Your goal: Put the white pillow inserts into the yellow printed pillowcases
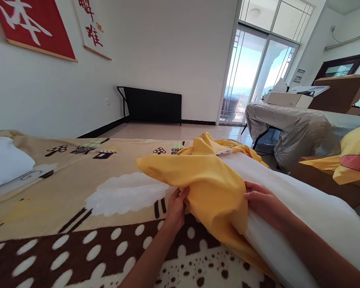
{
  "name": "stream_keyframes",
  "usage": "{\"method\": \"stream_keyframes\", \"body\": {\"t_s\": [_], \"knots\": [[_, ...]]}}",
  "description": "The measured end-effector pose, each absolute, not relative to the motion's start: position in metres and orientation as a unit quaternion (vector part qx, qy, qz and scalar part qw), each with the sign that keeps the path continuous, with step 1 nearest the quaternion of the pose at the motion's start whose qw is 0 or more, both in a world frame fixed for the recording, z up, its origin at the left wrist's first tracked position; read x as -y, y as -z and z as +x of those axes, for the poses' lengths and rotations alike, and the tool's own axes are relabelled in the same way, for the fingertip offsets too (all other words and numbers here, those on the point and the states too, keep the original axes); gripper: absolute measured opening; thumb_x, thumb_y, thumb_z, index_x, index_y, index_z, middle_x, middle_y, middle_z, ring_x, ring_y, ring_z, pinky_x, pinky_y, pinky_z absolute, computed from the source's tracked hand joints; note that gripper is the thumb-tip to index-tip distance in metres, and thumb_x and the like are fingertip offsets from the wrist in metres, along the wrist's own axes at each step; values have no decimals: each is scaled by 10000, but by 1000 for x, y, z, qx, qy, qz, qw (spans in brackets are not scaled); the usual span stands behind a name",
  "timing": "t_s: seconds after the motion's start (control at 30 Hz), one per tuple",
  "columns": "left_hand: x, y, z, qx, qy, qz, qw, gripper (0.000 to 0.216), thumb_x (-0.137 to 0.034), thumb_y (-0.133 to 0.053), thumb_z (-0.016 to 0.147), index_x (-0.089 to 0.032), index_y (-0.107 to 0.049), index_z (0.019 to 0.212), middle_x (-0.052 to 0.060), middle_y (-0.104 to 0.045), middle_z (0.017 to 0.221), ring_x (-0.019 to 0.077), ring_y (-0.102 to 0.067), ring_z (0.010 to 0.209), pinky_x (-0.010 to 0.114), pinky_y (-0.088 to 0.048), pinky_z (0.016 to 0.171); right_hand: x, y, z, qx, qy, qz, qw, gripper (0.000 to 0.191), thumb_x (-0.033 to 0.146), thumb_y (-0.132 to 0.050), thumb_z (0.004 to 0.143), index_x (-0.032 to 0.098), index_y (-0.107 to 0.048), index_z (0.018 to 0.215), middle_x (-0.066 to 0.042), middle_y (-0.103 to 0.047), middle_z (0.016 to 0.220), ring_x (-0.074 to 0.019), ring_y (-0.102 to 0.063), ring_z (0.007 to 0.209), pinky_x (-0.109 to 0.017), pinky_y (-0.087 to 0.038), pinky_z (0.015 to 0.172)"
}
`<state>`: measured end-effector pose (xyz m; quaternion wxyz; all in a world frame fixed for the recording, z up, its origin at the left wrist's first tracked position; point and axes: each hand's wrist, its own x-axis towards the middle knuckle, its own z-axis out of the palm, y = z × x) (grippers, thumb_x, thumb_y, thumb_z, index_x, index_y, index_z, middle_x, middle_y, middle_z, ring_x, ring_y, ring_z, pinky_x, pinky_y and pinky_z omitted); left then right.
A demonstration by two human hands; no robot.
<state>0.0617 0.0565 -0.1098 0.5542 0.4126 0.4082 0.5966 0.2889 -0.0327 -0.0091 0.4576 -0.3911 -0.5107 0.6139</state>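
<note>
A yellow pillowcase (214, 180) is bunched up in front of me, held from both sides. My left hand (176, 208) pinches its lower left edge between thumb and fingers. On the other side, my right hand (265, 202) grips the right edge, with some fingertips hidden by the cloth. Beneath and to the right lies a large white pillow (321, 224), and part of the yellow cloth runs along its near left side. More yellow fabric is crumpled at the pillow's far end. Everything rests on a beige patterned blanket (60, 184) with sheep and spots.
Another white pillow (7, 162) lies at the far left. On the right, a yellow cushion (355, 154) sits on a cardboard box (315, 174). Beyond stands a plastic-covered table (291, 116) carrying boxes. A black folded frame (153, 105) leans against the back wall beside a glass door (246, 72).
</note>
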Motion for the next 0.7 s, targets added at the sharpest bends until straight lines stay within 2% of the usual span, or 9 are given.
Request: {"method": "stream_keyframes", "body": {"t_s": [0.1,0.2,0.4,0.57,0.7], "knots": [[-50,103,64,-442,-582,474,492,375,-533,-610,723,-164,-615,790,59,-677,817,210,-600,818,294,-473,720,23,2,306,456,-610,-410,502,188,235,-663,704,192,-666,887,-30,-685,814,-163,-626,722,-273,-499,680],[-38,102,71,-471,-561,531,425,374,-523,-570,770,-190,-511,611,-4,-539,596,161,-511,655,256,-407,609,15,1,312,419,-601,-423,533,204,201,-681,670,198,-664,874,-17,-669,765,-144,-608,645,-248,-497,604],[-24,112,89,-466,-461,628,421,379,-481,-382,872,-214,-406,604,-39,-413,483,122,-415,448,248,-308,467,4,4,311,390,-600,-415,562,195,185,-643,680,171,-651,874,2,-633,683,-112,-574,571,-225,-481,541],[-7,109,101,-424,-404,679,443,319,-396,-411,856,-201,-448,607,-18,-468,501,127,-442,466,244,-319,471,-1,2,308,375,-568,-437,589,474,178,-648,648,197,-593,1118,21,-641,673,-115,-571,558,-233,-463,526],[14,101,114,-340,-355,748,446,305,-302,-402,852,-195,-450,570,0,-518,521,128,-473,507,236,-360,494,-1,2,306,390,-543,-454,589,470,198,-675,628,238,-604,1091,38,-642,652,-123,-579,575,-220,-427,514]]}}
